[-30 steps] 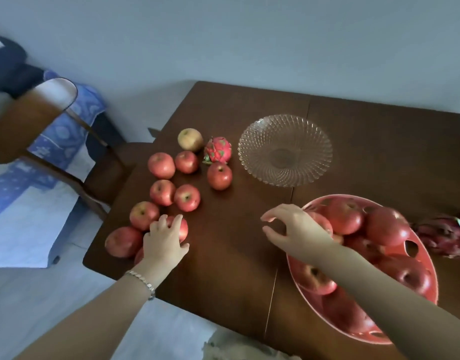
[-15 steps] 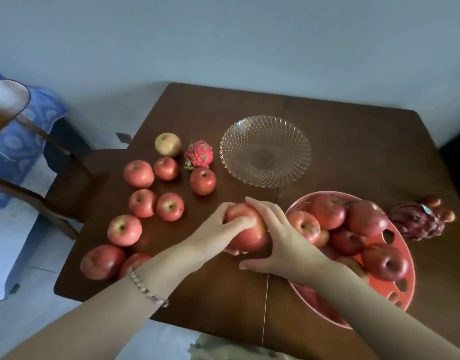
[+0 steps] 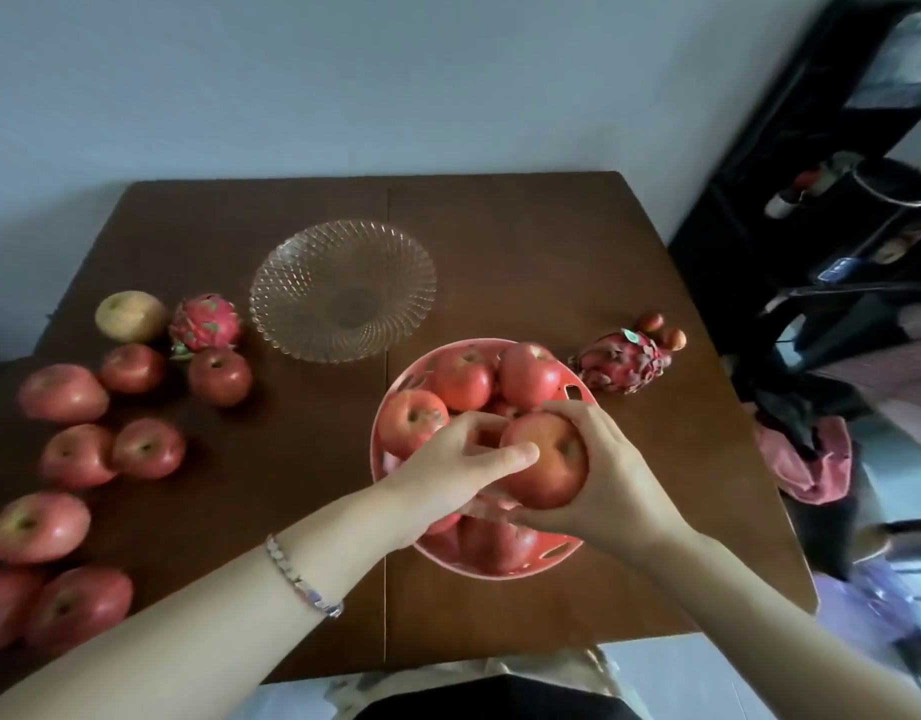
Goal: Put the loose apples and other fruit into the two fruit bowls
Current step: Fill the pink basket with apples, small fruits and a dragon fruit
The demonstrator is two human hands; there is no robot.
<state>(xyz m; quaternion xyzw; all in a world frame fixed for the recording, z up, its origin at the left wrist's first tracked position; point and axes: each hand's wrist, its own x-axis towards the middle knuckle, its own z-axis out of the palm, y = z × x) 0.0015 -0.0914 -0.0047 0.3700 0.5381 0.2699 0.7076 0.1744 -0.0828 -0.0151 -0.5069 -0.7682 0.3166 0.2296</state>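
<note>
Hands are closed from both sides on one red apple (image 3: pixel 549 459), which is held just above the pink bowl (image 3: pixel 377 459) right of the frame's centre. The left hand (image 3: pixel 448 470), with a bracelet (image 3: pixel 302 579) at its wrist, is laid against the apple's left side, the thumb curled across its front. The right hand (image 3: pixel 609 480) is wrapped round its right side. The pink bowl is heaped with other apples. Beyond it, at upper centre, the glass bowl (image 3: pixel 344 291) is set on the brown counter (image 3: pixel 500 252). Just right of the pink bowl a dragon fruit (image 3: pixel 622 362) is found, with two small red fruits (image 3: pixel 663 332) beside it. At the left of the frame the loose apples (image 3: pixel 146 448) are scattered, and above them a second dragon fruit (image 3: pixel 204 324) is placed next to a yellow fruit (image 3: pixel 129 315).
</note>
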